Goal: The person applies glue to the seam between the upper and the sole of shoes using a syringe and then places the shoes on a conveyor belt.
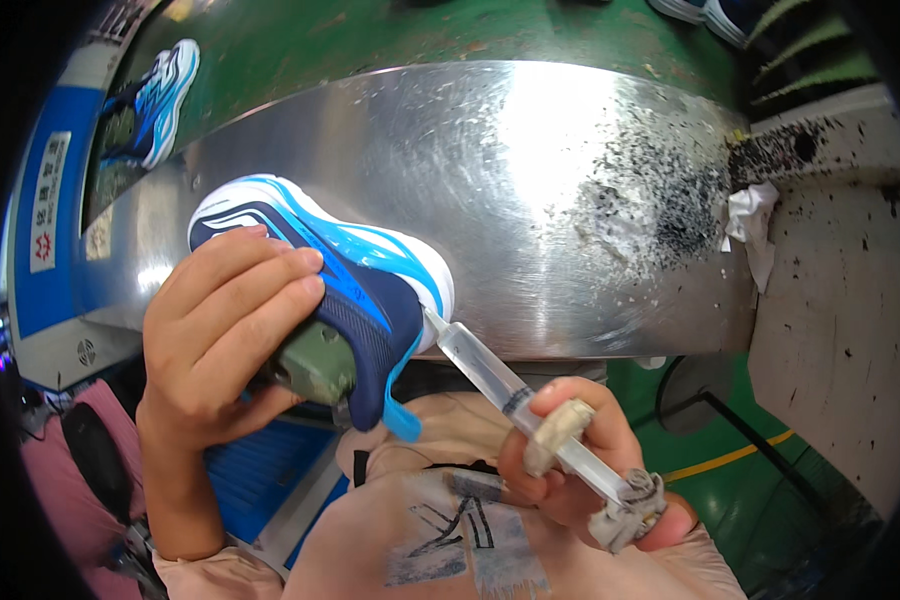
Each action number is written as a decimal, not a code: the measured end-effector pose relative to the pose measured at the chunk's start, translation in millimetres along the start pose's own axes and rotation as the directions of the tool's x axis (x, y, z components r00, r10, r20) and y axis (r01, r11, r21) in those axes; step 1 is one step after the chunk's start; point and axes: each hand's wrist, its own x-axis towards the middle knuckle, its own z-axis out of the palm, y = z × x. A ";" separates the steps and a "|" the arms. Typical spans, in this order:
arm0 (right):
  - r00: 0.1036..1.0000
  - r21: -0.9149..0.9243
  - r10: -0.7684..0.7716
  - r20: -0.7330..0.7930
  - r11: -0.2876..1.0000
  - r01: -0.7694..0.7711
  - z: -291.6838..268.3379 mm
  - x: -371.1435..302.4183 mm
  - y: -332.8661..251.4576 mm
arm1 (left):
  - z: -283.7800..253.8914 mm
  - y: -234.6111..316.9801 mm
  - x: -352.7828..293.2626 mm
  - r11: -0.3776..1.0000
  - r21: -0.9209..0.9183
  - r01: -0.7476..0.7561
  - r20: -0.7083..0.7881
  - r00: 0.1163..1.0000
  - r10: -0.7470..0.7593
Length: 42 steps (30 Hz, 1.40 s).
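Note:
A blue, navy and white sports shoe (355, 250) is tilted on its side over the metal table, with a green shoe last (315, 362) inside it. My left hand (225, 325) is closed around the shoe's upper and the last. My right hand (590, 460) grips a clear plastic syringe (485, 365) with a dark plunger seal. The syringe's tip touches the heel, near the seam between the navy upper and the white sole. Pale wrapping (560, 432) covers part of the syringe's finger grip, and a greyish wad (627, 510) covers the plunger's end.
The shiny metal table (400, 140) has black specks at its right end. A crumpled white tissue (750, 230) hangs by the grey panel there. Another blue shoe (160, 105) stands on the green surface (370, 35) at far left. A blue and white machine (55, 220) borders the left.

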 end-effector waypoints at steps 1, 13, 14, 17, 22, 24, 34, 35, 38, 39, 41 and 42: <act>0.993 -0.006 0.081 -0.084 0.997 -0.081 4.9 -2.4 -2.3 | -0.2 -3.8 4.3 1.000 0.018 -0.017 0.011 1.000 0.016; 0.972 -0.007 -0.209 -0.108 0.978 0.210 5.2 4.2 -1.5 | 10.3 43.7 41.2 0.952 0.131 0.277 0.048 0.957 -0.285; 0.969 -0.007 -0.222 -0.111 0.975 0.222 5.7 3.1 -1.0 | 10.7 49.4 43.1 0.941 0.143 0.308 0.042 0.948 -0.316; 0.958 0.001 -0.242 -0.152 0.970 0.245 11.9 -0.8 0.5 | 15.3 57.2 48.4 0.914 0.151 0.378 -0.007 0.925 -0.381; 0.952 -0.005 -0.261 -0.158 0.965 0.264 25.1 -1.0 8.3 | 15.4 65.9 58.6 0.828 0.132 0.546 -0.004 0.835 -0.550; 0.958 -0.007 -0.253 -0.136 0.967 0.254 30.3 0.0 11.9 | 14.7 67.0 64.5 0.800 0.101 0.592 -0.020 0.805 -0.593; 0.939 -0.266 -0.339 -0.057 0.912 0.313 47.1 -7.2 46.4 | 16.7 47.6 63.5 0.788 -0.045 0.614 -0.097 0.782 -0.616; 0.940 -0.287 -0.323 -0.113 0.916 0.280 49.7 -8.0 43.8 | 17.2 45.1 59.8 0.784 -0.045 0.620 -0.113 0.776 -0.620; 0.936 -0.219 -0.329 -0.125 0.929 0.297 38.0 -8.7 19.7 | 13.1 55.7 46.7 0.709 -0.229 0.667 -0.090 0.711 -0.698; 0.933 -0.078 -0.360 -0.028 0.931 0.357 17.5 1.5 11.2 | 13.0 57.1 37.4 0.786 -0.204 0.583 -0.158 0.773 -0.614; 0.966 0.260 -0.192 -0.172 0.937 0.232 3.0 18.8 -4.0 | 21.4 52.8 21.1 0.956 -0.028 0.293 -0.280 0.915 -0.289; 0.970 0.310 -0.183 -0.159 0.924 0.225 -4.5 29.9 -9.9 | 25.8 52.5 14.1 0.970 -0.114 0.214 -0.231 0.944 -0.236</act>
